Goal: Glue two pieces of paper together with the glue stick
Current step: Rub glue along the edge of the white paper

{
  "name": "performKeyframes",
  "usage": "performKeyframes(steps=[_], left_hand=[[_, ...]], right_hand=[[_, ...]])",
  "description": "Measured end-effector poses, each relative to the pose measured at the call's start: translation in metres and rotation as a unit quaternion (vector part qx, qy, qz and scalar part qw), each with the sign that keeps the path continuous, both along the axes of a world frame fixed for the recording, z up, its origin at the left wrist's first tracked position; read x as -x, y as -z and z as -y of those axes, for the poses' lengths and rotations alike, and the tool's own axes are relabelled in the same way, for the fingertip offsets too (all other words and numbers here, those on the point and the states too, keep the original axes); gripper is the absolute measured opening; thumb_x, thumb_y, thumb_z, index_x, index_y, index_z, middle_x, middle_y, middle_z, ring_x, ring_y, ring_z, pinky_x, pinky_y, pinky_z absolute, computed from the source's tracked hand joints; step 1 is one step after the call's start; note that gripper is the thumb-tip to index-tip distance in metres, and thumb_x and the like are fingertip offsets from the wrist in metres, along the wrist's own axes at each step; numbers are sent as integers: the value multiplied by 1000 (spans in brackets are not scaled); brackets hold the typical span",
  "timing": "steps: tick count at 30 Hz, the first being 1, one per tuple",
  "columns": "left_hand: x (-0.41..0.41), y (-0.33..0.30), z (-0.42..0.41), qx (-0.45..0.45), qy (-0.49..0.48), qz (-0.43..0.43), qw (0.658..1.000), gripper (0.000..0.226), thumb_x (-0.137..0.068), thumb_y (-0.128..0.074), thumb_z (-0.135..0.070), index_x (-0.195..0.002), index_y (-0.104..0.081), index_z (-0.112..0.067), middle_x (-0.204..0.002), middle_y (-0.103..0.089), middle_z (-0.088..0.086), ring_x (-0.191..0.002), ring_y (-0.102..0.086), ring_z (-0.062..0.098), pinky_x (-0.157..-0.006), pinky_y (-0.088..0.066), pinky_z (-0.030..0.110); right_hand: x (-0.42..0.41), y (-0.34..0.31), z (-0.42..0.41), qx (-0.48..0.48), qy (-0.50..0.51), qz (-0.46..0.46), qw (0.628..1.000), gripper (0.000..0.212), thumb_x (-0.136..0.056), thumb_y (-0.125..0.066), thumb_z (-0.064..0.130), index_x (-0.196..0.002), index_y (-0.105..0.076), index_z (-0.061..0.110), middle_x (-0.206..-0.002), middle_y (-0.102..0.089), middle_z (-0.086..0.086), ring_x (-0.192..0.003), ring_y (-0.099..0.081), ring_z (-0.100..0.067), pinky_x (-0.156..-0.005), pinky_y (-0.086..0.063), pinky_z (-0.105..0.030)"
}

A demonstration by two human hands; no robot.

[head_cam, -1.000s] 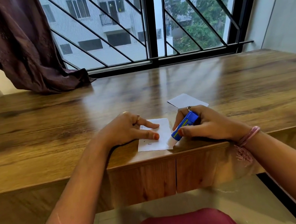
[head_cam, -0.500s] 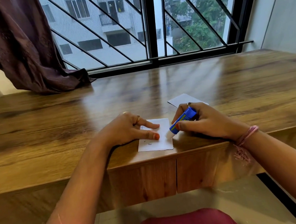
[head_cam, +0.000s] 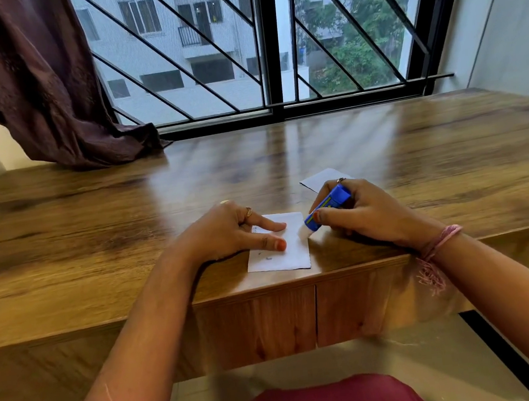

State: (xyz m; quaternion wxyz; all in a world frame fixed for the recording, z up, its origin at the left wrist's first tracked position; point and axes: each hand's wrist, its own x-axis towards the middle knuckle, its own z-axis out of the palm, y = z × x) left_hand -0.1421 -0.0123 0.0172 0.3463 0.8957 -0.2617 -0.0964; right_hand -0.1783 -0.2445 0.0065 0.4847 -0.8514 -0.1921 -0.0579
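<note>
Under the left hand (head_cam: 227,233), whose straight fingers pinned it flat so it could not slide, lay one paper (head_cam: 289,246). Just beside it the right hand (head_cam: 362,213) gripped the glue stick (head_cam: 327,206), tilted tip-down at the paper's right edge (likely spreading glue). Beyond that hand waited the second paper (head_cam: 319,179) on the surface (head_cam: 97,234).

Wooden desk (head_cam: 96,224), barred window (head_cam: 259,44), brown curtain (head_cam: 25,81).
</note>
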Motion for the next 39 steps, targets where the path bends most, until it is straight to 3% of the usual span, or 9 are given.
performKeyframes(steps=[9,15,24,30,39], left_hand=[[-1,0,-1,0,1,-1,1000,41,-55,-74,-55,-94,-72,-40,-48,-22,-9,-49,-25,8,-56,-21,26],[0,0,-1,1,4,4,1000,41,-56,-74,-53,-95,-72,-39,-53,-22,-8,-50,-25,8,-43,-23,11],[-1,-1,-1,-3,2,-2,1000,42,-59,-75,-50,-99,-72,-36,-50,-22,-9,-47,-25,7,-42,-24,9],[1,-2,0,-8,1,-4,1000,40,-58,-74,-51,-96,-71,-38,-54,-24,-6,-50,-26,8,-42,-25,9],[0,-1,0,-9,2,-6,1000,42,-57,-74,-53,-96,-72,-38,-56,-24,-3,-58,-26,20,-43,-24,12]], right_hand=[[-1,1,0,-5,6,-5,1000,11,-85,-65,12,-87,-63,1,-44,-51,9,-40,-45,-3,-45,-35,-13],[-1,0,0,-24,17,-17,999,13,-87,-62,11,-90,-61,-2,-42,-51,8,-36,-42,-2,-40,-32,-10],[1,-2,-3,-23,13,-23,999,14,-89,-60,11,-92,-61,-2,-45,-50,5,-35,-40,-2,-38,-31,-10],[-2,-1,-1,-17,31,-32,999,17,-89,-61,21,-91,-61,4,-53,-52,0,-38,-42,-9,-37,-33,-18],[-14,-9,-3,13,26,-43,999,18,-88,-61,19,-87,-61,0,-52,-56,1,-36,-45,-12,-37,-38,-21]])
